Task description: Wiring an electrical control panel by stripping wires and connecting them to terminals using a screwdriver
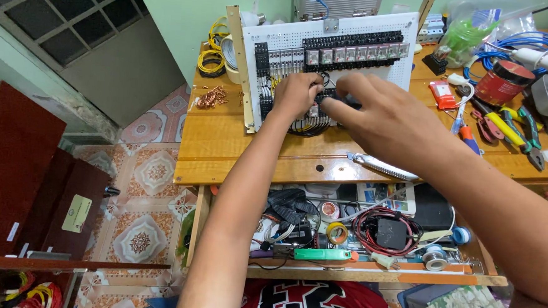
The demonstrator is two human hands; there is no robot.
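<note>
two rows of black relays on white perforated panel [381, 25]

Small home electrical workshop. The glossy yellow wooden workbench [224, 151] served as landmark. On it stood a white perforated panel [349, 36] with rows of black relays; right of the panel lay red- and yellow-handled pliers [503, 125]. At the bench's left rear, yellow wire coils [211, 60]. Below it, an open drawer [367, 274] held tape rolls and cables. Left of the bench, patterned floor tiles [151, 172] suggested a house.

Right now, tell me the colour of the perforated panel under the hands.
White perforated panel, seen in the head view.
</note>
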